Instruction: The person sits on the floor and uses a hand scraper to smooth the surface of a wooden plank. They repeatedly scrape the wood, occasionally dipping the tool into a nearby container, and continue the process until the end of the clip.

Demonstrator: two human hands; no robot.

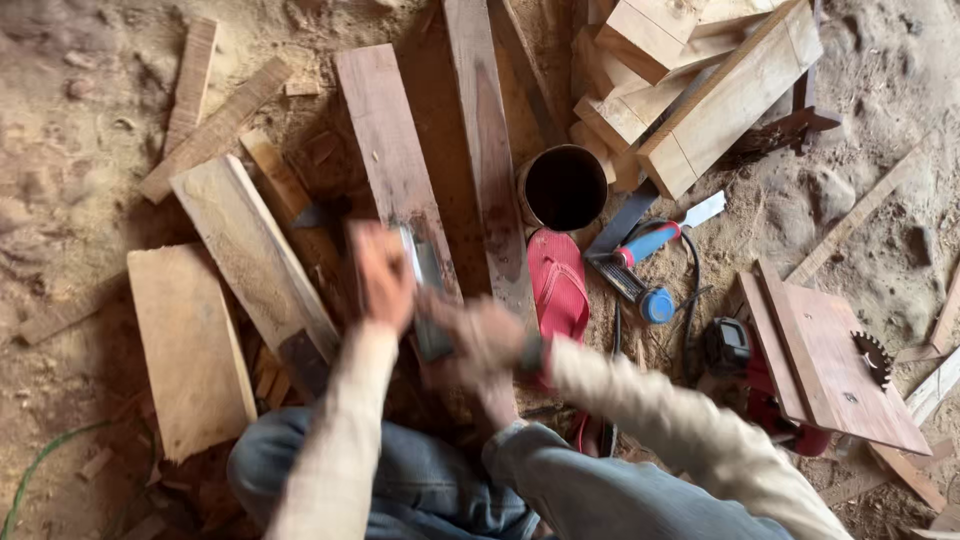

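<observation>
Both hands are smeared with motion, and that is where trouble could start: the left hand (382, 272) and the right hand (478, 340) sit on a hand plane (428, 290) at the centre of the frame, riding a reddish plank (390, 150) that lies loose on the sandy ground. As I judge it, nothing pins that plank down, so a hard push could skid it or twist the tool off its edge towards the knees just below (the jeans are very close). The left hand looks wrapped round the front of the tool; the right seems closed on its rear, though the blur stops me being sure of either. The plane shows as a grey metal body, narrow and long, partly hidden. A red sandal (557, 285) and a dark tin (564, 186) lie just right of it.
</observation>
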